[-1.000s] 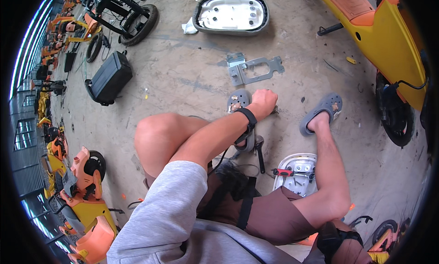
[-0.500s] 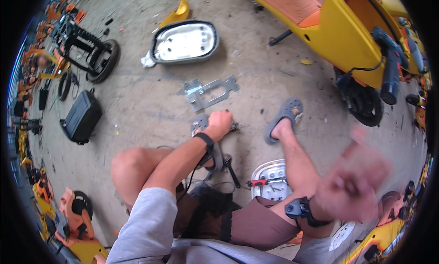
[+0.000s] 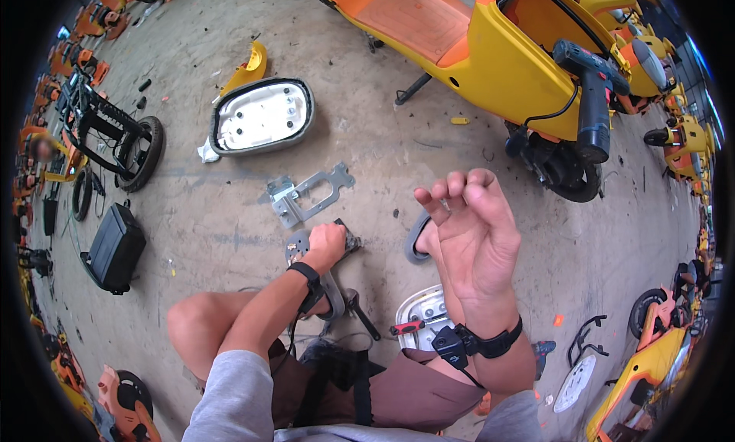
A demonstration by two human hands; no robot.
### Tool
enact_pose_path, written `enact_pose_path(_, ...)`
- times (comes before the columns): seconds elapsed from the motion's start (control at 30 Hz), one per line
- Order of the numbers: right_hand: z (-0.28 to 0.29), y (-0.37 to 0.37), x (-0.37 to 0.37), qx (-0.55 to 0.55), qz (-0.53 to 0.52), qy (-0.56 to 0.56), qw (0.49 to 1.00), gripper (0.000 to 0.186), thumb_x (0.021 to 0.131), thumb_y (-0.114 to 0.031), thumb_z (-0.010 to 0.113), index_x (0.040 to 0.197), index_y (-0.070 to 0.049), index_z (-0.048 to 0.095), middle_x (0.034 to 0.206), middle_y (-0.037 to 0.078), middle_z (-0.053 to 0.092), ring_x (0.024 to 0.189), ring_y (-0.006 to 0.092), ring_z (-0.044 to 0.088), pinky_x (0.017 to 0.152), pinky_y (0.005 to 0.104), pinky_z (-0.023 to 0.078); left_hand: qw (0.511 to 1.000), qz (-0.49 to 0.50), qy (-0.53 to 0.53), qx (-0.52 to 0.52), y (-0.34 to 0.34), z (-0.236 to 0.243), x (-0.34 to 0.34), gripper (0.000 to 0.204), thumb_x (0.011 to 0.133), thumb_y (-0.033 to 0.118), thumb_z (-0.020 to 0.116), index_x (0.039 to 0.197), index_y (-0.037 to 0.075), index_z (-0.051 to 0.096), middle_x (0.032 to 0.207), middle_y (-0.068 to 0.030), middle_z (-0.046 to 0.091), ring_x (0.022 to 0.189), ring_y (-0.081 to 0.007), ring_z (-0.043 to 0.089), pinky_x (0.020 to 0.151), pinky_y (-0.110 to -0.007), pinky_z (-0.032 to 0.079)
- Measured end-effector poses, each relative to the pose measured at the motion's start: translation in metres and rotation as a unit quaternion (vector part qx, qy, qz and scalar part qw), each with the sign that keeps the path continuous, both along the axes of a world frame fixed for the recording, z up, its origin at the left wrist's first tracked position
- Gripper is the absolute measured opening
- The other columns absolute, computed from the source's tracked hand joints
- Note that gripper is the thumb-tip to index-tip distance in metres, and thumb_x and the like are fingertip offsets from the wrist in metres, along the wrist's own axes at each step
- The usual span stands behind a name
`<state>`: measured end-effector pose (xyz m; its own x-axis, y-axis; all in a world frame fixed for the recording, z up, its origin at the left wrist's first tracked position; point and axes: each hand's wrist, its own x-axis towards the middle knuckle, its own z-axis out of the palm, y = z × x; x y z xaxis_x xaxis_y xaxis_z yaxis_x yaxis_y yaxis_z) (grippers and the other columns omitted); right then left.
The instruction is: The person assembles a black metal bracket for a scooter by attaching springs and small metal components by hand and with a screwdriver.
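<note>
A flat grey metal bracket lies on the concrete floor, its long axis running from lower left to upper right; just below it the left hand is clenched on a round grey metal part; the right hand is raised, fingers loosely curled, grasping nothing.

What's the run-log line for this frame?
left hand: gripping round metal part on floor | right hand: raised, fingers curled, contents unclear | metal bracket: beside part
</note>
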<state>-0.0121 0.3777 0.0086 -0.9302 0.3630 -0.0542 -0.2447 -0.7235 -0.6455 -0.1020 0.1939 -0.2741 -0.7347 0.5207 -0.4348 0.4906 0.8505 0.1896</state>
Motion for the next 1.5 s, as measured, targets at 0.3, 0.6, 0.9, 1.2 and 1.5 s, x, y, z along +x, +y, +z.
enact_pose_path(0.3, -0.016, -0.002, -0.007, 0.059, 0.026, -0.029, 0.997, 0.039, 0.076, 0.016, 0.065, 0.099, -0.010, 0.048, 0.107, 0.005, 0.051, 0.110, 0.0194, 0.054, 0.091, 0.0335, 0.047, 1.000, 0.013, 0.005, 0.009, -0.004, -0.005, 0.001, 0.015, 0.075, 0.017, 0.066, 0.082, 0.005, 0.071, 0.084, -0.0169, 0.070, 0.082, -0.0363, 0.068, 0.072, -0.044, 0.056)
enact_pose_path(0.6, -0.028, 0.006, -0.010, 0.055, 0.007, -0.041, 0.998, 0.037, 0.074, 0.017, 0.064, 0.097, -0.008, 0.049, 0.103, 0.005, 0.051, 0.098, 0.0165, 0.055, 0.086, 0.0304, 0.047, 1.000, 0.005, 0.021, 0.013, 0.000, -0.002, 0.003, 0.017, 0.081, 0.011, 0.056, 0.083, 0.005, 0.072, 0.085, -0.0160, 0.070, 0.081, -0.0344, 0.070, 0.070, -0.043, 0.057)
enact_pose_path(0.9, -0.045, 0.014, -0.019, 0.096, -0.036, -0.121, 0.987, 0.028, 0.081, 0.008, 0.066, 0.102, -0.005, 0.053, 0.102, 0.007, 0.059, 0.096, 0.0167, 0.060, 0.092, 0.0290, 0.046, 0.999, -0.003, 0.015, 0.034, -0.001, -0.003, 0.003, 0.015, 0.078, 0.011, 0.058, 0.079, 0.004, 0.070, 0.082, -0.0184, 0.069, 0.080, -0.0382, 0.068, 0.070, -0.046, 0.056)
enact_pose_path(1.2, -0.055, 0.021, -0.026, 0.148, -0.014, -0.197, 0.969, 0.047, 0.086, -0.001, 0.054, 0.132, 0.003, 0.048, 0.134, 0.020, 0.053, 0.108, 0.0241, 0.062, 0.099, 0.0387, 0.042, 0.999, 0.015, 0.011, 0.030, -0.005, -0.006, 0.003, 0.013, 0.076, 0.012, 0.060, 0.081, 0.004, 0.070, 0.084, -0.0183, 0.068, 0.079, -0.0380, 0.067, 0.071, -0.046, 0.055)
enact_pose_path(1.5, -0.284, -0.009, -0.051, 0.227, -0.013, -0.367, 0.902, 0.041, 0.084, -0.003, 0.052, 0.125, 0.000, 0.057, 0.101, 0.016, 0.071, 0.081, 0.0258, 0.070, 0.074, 0.0363, 0.054, 0.992, 0.054, -0.055, 0.104, -0.010, -0.014, -0.021, 0.040, 0.058, 0.018, 0.074, 0.096, 0.005, 0.071, 0.098, -0.0210, 0.064, 0.091, -0.0368, 0.064, 0.080, -0.041, 0.054)
